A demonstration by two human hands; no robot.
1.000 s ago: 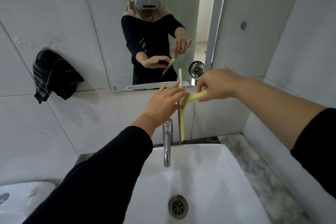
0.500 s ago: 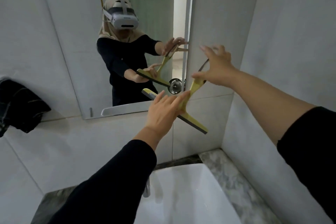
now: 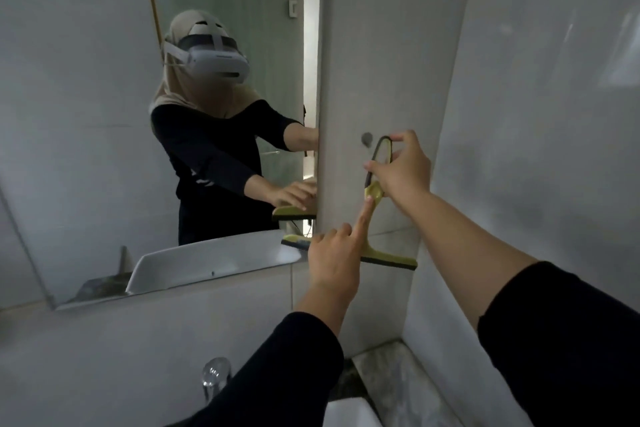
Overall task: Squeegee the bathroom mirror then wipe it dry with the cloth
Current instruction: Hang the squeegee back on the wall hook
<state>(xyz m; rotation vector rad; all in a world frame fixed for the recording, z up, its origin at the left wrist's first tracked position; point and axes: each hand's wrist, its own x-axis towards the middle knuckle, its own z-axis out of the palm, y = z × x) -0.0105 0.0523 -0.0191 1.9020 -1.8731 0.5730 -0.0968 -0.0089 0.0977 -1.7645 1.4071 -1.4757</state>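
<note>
With the squeegee just right of the mirror, its loop handle pinched in the right hand and steadied by the left hand's extended forefinger, the blade should be laid flat against the glass.

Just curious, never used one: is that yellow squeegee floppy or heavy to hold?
Probably light: the right hand holds the squeegee up by its handle loop with fingertips alone. Likely stiff: its blade stays straight. The left hand only steadies it.

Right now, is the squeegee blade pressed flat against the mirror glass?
No, the squeegee is held by the right hand before the tiled wall, right of the mirror.
</note>
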